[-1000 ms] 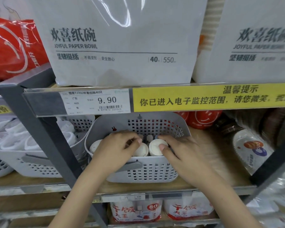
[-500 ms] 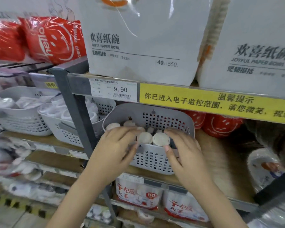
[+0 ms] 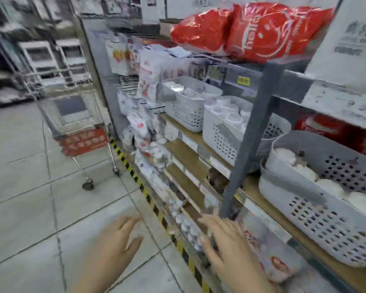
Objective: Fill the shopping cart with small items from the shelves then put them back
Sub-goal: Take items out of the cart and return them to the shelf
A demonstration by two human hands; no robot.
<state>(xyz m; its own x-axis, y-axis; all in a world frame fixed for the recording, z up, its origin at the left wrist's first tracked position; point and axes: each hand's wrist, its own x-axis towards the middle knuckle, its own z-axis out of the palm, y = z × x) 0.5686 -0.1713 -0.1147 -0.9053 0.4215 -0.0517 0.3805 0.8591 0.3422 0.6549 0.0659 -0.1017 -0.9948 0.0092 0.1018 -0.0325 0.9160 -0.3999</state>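
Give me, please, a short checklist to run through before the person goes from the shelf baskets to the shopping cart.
1. Left hand free: ok, fingers straight, nothing in it.
2. Right hand free: ok, fingers spread, nothing held, though blurred.
3. Shopping cart within reach: not ok, it stands further down the aisle, well beyond both hands.
4. Floor between the person and the cart clear: ok, only bare tiles show.
5. Near basket seated on its shelf: ok, it rests on the board with white round items inside.
6. Anything left in the cart: cannot tell, the picture is too blurred.
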